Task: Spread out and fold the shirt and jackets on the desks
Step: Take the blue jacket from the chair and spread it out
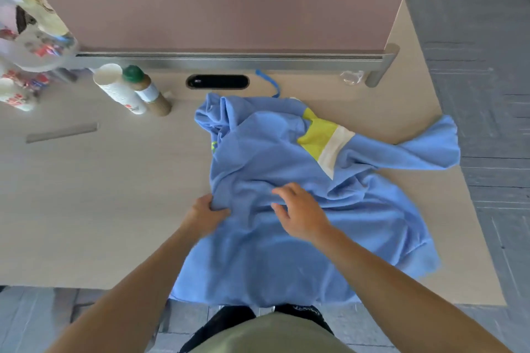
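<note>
Pale wood-grain tabletop (86, 209), wide, its right edge running diagonally. Far side: dusty-pink divider panel (218, 11), upright, rounded top corners, seated in a grey metal rail (229, 58) with a short post at its right end. Black oval cable slot (217, 82) just on the near side of the rail. Grey carpet tiles (487, 51) on the floor, right and near. Soft, even light.
</note>
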### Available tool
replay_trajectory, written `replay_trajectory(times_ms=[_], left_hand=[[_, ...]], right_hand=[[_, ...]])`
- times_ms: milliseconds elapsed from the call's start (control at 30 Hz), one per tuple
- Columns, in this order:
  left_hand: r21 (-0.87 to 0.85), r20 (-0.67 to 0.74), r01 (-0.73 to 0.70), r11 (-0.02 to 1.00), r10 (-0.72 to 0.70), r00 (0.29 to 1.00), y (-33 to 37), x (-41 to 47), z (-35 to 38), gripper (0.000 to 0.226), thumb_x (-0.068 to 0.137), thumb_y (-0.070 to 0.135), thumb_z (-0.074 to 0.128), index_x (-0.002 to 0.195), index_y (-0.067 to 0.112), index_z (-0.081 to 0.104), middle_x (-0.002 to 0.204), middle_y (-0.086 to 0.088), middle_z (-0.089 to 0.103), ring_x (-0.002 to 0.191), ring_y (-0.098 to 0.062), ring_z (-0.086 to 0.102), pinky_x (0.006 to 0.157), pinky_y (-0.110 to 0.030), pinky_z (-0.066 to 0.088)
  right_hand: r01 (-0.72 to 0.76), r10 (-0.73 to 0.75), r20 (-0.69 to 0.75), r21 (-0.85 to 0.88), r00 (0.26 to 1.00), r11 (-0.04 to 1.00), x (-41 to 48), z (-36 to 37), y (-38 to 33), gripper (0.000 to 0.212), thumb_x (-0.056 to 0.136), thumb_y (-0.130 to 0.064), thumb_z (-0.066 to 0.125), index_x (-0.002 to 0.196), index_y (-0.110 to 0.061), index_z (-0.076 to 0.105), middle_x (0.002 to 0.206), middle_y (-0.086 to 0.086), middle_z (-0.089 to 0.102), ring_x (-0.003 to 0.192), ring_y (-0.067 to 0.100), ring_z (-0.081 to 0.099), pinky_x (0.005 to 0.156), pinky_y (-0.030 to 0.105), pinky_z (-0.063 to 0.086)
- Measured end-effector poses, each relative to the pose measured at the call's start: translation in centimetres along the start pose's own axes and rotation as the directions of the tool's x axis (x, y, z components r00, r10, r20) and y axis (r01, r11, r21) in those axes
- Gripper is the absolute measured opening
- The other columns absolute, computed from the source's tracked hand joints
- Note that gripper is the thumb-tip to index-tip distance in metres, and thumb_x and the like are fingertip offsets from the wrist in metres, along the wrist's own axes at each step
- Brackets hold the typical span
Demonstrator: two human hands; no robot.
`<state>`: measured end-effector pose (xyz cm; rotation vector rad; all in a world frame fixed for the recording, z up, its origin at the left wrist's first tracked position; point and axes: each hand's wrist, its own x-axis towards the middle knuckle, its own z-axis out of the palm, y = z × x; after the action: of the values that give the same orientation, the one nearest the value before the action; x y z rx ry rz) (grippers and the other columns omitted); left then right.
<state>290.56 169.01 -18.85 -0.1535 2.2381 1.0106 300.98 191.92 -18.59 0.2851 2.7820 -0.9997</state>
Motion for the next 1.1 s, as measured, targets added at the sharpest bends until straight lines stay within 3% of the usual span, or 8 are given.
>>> replay_trajectory(times_ms=[100,200,300,467,633,800,900,1100], left_hand=[[0.288,0.125,-0.431,0.855,0.412,0.902,-0.2,-2.2,1.3,0.041,0.069,0.049,0.058,0.070,0.008,0.055,0.075,-0.002,0.053,0.073,-0.021,0.047,0.066,-0.032,0.044],[0.237,0.501,-0.635,0.735,0.468,0.728,-0.5,-5.2,2.1,0.030,0.082,0.023,0.060,0.102,0.000,0.063,0.110,-0.006,0.057,0.105,-0.017,0.049,0.092,-0.026,0.038],[0.117,0.560,-0.428,0.896,0.297,0.774,-2.3,-4.9,1.4,0.005,0.089,0.014,0.054,0.088,0.015,0.060,0.081,-0.001,0.049,0.075,-0.018,0.047,0.072,-0.031,0.041],[-0.150,0.304,-0.098,0.984,0.140,0.942,-2.8,-2.3,0.3,0.015,0.092,0.029,0.064,0.103,0.019,0.062,0.097,0.000,0.065,0.075,-0.014,0.056,0.071,-0.035,0.054],[-0.239,0.546,0.068,0.969,0.076,0.834,1.1,-2.1,1.6,0.050,0.085,0.050,0.071,0.120,0.019,0.055,0.102,0.004,0.070,0.056,-0.006,0.053,0.053,-0.023,0.033],[-0.291,0.541,0.074,0.954,0.100,0.835,3.1,-3.1,6.3,0.021,0.091,0.040,0.069,0.093,0.021,0.061,0.061,0.009,0.050,0.050,-0.008,0.036,0.048,-0.024,0.026],[-0.376,0.516,0.154,0.914,0.069,0.854,3.6,-3.5,8.4,0.006,0.095,0.025,0.064,0.090,0.022,0.061,0.066,0.007,0.052,0.056,-0.011,0.039,0.051,-0.024,0.030],[-0.655,0.398,0.215,0.724,0.089,0.913,5.1,-4.7,6.8,0.019,0.105,0.009,0.041,0.105,0.011,0.060,0.079,-0.005,0.068,0.063,-0.015,0.065,0.056,-0.026,0.053]], right_hand=[[-0.254,0.245,0.068,0.322,0.967,0.912,2.7,0.8,-5.9,0.035,0.100,-0.038,0.055,0.114,-0.007,0.062,0.116,0.011,0.066,0.110,0.028,0.062,0.093,0.035,0.046],[-0.488,0.449,0.191,0.318,0.873,0.813,4.1,1.3,-9.0,0.046,0.093,-0.048,0.060,0.116,-0.009,0.058,0.119,0.008,0.064,0.113,0.026,0.058,0.085,0.031,0.040],[-0.474,0.452,0.155,0.159,0.878,0.866,4.0,2.4,-8.9,0.011,0.090,-0.024,0.060,0.092,-0.014,0.060,0.099,0.007,0.068,0.095,0.027,0.062,0.073,0.030,0.042],[-0.533,0.555,0.175,0.608,0.813,0.589,1.3,0.1,-7.6,0.015,0.086,-0.020,0.059,0.088,-0.008,0.067,0.077,0.004,0.061,0.074,0.020,0.056,0.070,0.033,0.046],[-0.459,0.539,0.308,0.872,0.784,0.168,-3.6,-3.4,-6.0,0.025,0.104,-0.012,0.042,0.101,-0.012,0.067,0.088,0.004,0.075,0.077,0.017,0.072,0.068,0.032,0.056],[-0.433,0.470,0.370,0.901,0.802,0.031,-6.7,-5.9,-3.6,0.033,0.103,-0.018,0.041,0.125,-0.007,0.063,0.118,0.014,0.071,0.101,0.027,0.070,0.074,0.036,0.059],[-0.436,0.440,0.387,0.900,0.810,0.009,-7.9,-6.9,-2.1,0.033,0.103,-0.017,0.042,0.126,-0.005,0.063,0.118,0.015,0.070,0.101,0.027,0.070,0.075,0.037,0.058],[-0.467,0.760,0.085,0.830,0.644,0.304,-6.6,-8.5,2.0,0.021,0.102,-0.013,0.052,0.116,-0.005,0.066,0.094,0.008,0.071,0.082,0.019,0.067,0.072,0.031,0.053]])
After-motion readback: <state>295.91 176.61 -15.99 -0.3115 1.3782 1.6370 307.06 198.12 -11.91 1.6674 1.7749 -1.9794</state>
